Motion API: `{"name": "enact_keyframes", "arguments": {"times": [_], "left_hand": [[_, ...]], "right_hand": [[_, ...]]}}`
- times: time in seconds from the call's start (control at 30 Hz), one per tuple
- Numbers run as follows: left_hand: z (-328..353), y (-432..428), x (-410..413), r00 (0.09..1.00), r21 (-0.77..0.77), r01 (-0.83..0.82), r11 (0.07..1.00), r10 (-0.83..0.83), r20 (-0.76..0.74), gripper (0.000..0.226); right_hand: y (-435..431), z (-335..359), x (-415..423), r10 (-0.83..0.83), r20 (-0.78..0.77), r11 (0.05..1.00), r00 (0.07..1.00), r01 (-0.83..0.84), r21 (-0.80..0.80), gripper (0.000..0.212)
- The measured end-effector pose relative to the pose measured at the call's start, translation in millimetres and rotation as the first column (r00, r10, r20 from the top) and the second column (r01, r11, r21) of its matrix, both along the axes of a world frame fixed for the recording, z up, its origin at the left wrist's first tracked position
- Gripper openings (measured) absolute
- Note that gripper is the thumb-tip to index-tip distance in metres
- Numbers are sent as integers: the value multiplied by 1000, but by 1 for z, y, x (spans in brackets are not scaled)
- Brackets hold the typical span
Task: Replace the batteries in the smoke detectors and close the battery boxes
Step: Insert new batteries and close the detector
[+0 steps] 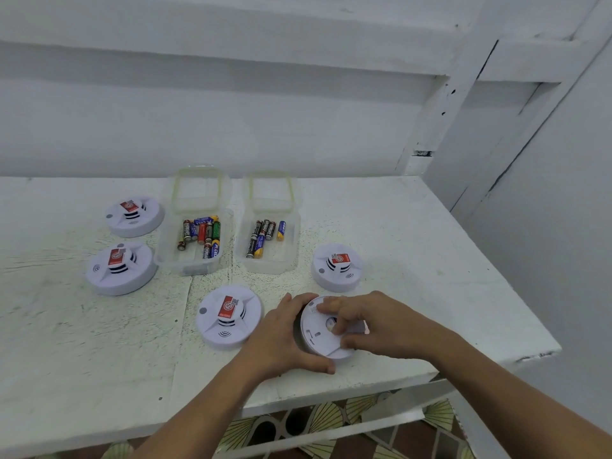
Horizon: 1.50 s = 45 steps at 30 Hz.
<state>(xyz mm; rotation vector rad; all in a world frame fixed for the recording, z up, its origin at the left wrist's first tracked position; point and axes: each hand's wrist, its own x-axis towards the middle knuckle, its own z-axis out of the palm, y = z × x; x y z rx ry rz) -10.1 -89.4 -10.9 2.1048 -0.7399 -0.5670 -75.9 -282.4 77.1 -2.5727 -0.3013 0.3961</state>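
An overturned smoke detector (316, 339) was held at the near right of the white table (414, 233), its flat back turned upward and slightly tilted. It was gripped along its left rim by the left hand (286, 336), with the fingers curled over the far edge and the thumb hooked round the near edge. The right hand (376, 323) was laid across the back of the same detector, its fingers bent down onto the centre and its thumb set against the near part of the back. Whether anything small was pinched beneath those fingertips could not be told.

Four more detectors were placed face up, each marked with a red label. One (228, 314) was set just left of the held unit, another (336, 266) just beyond it, and two (121, 268) (134, 216) were placed at the far left, one behind the other.

Between these groups, two clear battery boxes were stood side by side with their lids folded back toward the wall. A loose pile of mixed batteries (202, 235) was held in the left box (195, 266), and a smaller row of batteries (263, 236) in the right box (269, 266). A patterned floor (331, 422) could be seen under the table's near edge.
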Motion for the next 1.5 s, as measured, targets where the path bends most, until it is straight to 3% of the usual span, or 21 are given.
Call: {"name": "enact_keyframes", "arguments": {"times": [0.33,0.5,0.57,0.83,1.2,1.37,1.5], "left_hand": [[0,0,0,1000,-2,3,1000,-3,-9,111],[-1,0,0,1000,-22,2,1000,-2,3,103],[-1,0,1,1000,-26,1,1000,-1,10,100],[-1,-2,-2,999,-23,-32,999,32,16,114],[0,-4,-6,999,-69,-16,998,18,26,107],[0,-4,-8,998,-74,-24,997,27,51,101],[3,-6,-11,995,-140,-100,985,101,2,82]], "right_hand": [[-6,-10,3,-50,-16,996,999,51,74,17],[-3,-16,-1,-95,-15,992,995,96,80,52],[-1,-17,-4,-92,-12,993,996,93,69,56],[4,-24,-10,-151,1,985,989,150,87,57],[13,-41,-22,-267,83,952,960,249,181,54],[9,-40,-29,-320,89,884,943,264,385,40],[-4,-38,-39,-334,-49,801,941,311,512,56]]}}
